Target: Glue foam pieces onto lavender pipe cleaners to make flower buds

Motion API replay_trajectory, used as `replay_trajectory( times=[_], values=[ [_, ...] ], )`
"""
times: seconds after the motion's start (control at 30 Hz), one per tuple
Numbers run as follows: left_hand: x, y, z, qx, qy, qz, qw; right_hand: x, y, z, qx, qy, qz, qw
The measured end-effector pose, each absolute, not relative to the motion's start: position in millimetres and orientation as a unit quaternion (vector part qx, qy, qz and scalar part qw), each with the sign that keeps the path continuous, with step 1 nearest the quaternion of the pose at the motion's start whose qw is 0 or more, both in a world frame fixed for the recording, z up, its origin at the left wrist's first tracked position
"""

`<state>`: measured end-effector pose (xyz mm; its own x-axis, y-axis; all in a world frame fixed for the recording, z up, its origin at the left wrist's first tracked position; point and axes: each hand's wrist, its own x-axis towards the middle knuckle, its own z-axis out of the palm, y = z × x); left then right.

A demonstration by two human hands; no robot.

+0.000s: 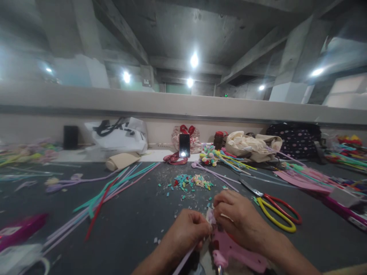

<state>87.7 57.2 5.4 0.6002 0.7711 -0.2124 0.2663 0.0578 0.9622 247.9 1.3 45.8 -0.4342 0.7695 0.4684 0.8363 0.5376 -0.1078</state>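
Note:
My left hand (187,229) is closed in a pinch on a pale lilac strip (185,261), which runs down towards the bottom edge. Close beside it, the curled fingers of my right hand (236,214) grip a small crumpled lilac piece (211,216) between the two hands. Its exact shape is partly hidden by my fingers. Under my right hand lies a pink glue gun (241,254) with a metal nozzle pointing down. Scissors (271,206) with one red and one yellow handle rest to the right. Beyond my hands is a scatter of short teal, cream and red cut bits (190,182).
Long teal, lilac and red stems (107,194) lie at the left, with a magenta box (23,229) nearer. A phone (184,145) stands at the back before a patterned bag. A bundle of coloured stems (220,156) and a cream cloth bag (249,145) are back right.

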Motion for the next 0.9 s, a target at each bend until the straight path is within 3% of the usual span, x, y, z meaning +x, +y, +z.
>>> replay_trajectory(
  times=[0.9],
  values=[
    [89.3, 57.7, -4.7, 0.668, 0.384, 0.223, 0.597, 237.9, 1.1, 41.2, -0.499, -0.830, -0.123, 0.216]
  ],
)
